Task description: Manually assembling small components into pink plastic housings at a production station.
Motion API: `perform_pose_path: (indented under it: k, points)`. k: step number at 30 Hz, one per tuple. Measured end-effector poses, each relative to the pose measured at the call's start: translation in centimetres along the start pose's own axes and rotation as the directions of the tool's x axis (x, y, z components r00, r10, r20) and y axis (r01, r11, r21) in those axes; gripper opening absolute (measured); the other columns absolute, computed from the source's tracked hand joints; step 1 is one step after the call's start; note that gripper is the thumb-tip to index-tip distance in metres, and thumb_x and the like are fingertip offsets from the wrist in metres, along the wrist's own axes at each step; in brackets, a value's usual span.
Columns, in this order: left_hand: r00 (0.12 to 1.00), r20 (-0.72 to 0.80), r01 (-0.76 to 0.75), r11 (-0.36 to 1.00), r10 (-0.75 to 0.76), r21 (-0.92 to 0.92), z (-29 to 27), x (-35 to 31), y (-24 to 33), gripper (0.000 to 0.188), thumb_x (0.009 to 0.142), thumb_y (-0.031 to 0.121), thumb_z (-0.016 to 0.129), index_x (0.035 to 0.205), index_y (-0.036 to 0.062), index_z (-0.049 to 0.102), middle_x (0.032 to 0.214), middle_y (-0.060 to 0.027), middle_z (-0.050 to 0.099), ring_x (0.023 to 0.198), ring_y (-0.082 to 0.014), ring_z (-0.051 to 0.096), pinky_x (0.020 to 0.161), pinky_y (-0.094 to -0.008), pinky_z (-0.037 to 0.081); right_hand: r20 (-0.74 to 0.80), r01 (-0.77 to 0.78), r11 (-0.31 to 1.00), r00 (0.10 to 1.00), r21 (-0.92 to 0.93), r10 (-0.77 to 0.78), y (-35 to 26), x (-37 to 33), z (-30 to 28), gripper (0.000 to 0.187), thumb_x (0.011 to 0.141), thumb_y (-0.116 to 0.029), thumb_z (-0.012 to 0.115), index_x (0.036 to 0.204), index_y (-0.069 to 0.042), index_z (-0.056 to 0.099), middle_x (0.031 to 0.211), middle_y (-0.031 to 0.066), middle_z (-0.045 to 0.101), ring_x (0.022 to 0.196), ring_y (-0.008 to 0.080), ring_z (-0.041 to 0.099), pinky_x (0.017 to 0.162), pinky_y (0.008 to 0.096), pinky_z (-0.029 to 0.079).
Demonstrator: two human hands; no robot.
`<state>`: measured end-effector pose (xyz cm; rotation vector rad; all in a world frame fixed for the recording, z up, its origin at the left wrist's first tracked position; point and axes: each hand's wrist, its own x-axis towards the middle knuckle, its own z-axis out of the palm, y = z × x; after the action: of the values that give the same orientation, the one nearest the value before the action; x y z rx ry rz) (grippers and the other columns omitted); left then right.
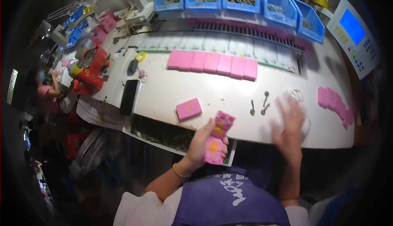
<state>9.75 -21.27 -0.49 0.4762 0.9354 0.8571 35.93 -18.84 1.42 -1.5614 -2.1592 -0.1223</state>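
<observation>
My left hand (201,143), a gold bracelet at its wrist, is closed around a pink box (213,150) with a yellow-orange mark. A second pink part (224,121) stands up above it in the same grip; whether the two are joined I cannot tell. Blurred by motion, my right hand (290,117) hovers over the table's right side, thumb and fingers apart, with nothing visible in it. Left of that hand lie several small dull metal pieces (252,108) with round ends. A closed pink box (189,109) rests near the table edge, beyond my left hand.
A row of pink boxes (212,63) crosses the table; more pink boxes (329,99) lie at right. Blue bins (241,6) with small pieces stand behind. A phone (130,97), an open drawer (159,138), a control panel (353,35) and a red machine (90,72) surround me. A person (49,88) sits far left.
</observation>
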Motion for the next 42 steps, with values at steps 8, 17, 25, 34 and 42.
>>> perform_pose_path:
  k: [8, 17, 25, 34, 42]
  points:
    - [0.969, 0.161, -0.189, 0.982, 0.189, -0.02, 1.4, 0.6, -1.0, 0.047, 0.107, 0.04, 0.033, 0.131, 0.002, 0.047, 0.115, -0.0147, 0.061, 0.093, -0.0206, 0.066, 0.089, -0.0358, 0.055, 0.463, -0.467, 0.052, 0.884, 0.883, 0.07, -6.4, -0.9, 3.8, 0.067, 0.092, -0.033, 0.068, 0.144, 0.0, 0.042, 0.13, 0.0128, 0.051, 0.115, 0.0206, 0.049, 0.101, 0.0335, 0.041]
    - [0.948, 0.215, -0.246, 0.969, 0.235, 0.028, 0.7, 0.7, -1.9, 0.05, 0.105, 0.044, 0.037, 0.127, 0.0006, 0.048, 0.106, -0.0129, 0.063, 0.089, -0.0204, 0.065, 0.082, -0.0325, 0.053, 0.457, -0.472, 0.095, 0.878, 0.876, 0.143, -6.4, -0.1, 4.2, 0.032, 0.101, -0.025, 0.056, 0.109, 0.003, 0.066, 0.097, 0.0052, 0.059, 0.089, 0.0123, 0.056, 0.08, 0.0259, 0.046]
    - [0.863, 0.191, -0.49, 0.685, 0.468, 0.538, 0.2, 0.1, 0.0, 0.036, 0.096, 0.034, 0.063, 0.107, -0.0007, 0.057, 0.078, -0.0107, 0.062, 0.071, -0.0138, 0.058, 0.068, -0.0305, 0.048, 0.248, -0.25, 0.395, 0.967, 0.884, 0.055, -6.9, 1.4, 3.7, 0.017, 0.09, -0.01, 0.066, 0.103, 0.001, 0.066, 0.091, 0.0061, 0.059, 0.081, 0.0145, 0.052, 0.074, 0.0283, 0.044]
    - [0.8, 0.193, -0.584, 0.661, 0.569, 0.471, -0.9, 0.0, 0.3, 0.03, 0.097, 0.026, 0.063, 0.107, -0.0015, 0.062, 0.087, -0.0073, 0.069, 0.078, -0.0085, 0.065, 0.071, -0.0238, 0.052, 0.228, -0.2, 0.476, 0.974, 0.856, 0.0, -8.4, 1.9, 3.4, 0.019, 0.089, -0.006, 0.065, 0.106, 0.001, 0.062, 0.093, 0.0088, 0.06, 0.086, 0.0178, 0.053, 0.081, 0.0307, 0.045]
    - [0.528, 0.27, -0.696, 0.228, 0.805, 0.681, -1.9, 0.6, 3.0, 0.022, 0.091, 0.015, 0.068, 0.105, -0.0014, 0.065, 0.088, -0.0122, 0.069, 0.075, -0.0186, 0.067, 0.068, -0.0306, 0.053, 0.19, -0.146, 0.351, 0.978, 0.925, -0.092, -10.2, 4.7, 4.5, 0.025, 0.091, -0.007, 0.063, 0.115, -0.001, 0.062, 0.104, 0.0132, 0.061, 0.096, 0.0248, 0.059, 0.087, 0.0323, 0.046]
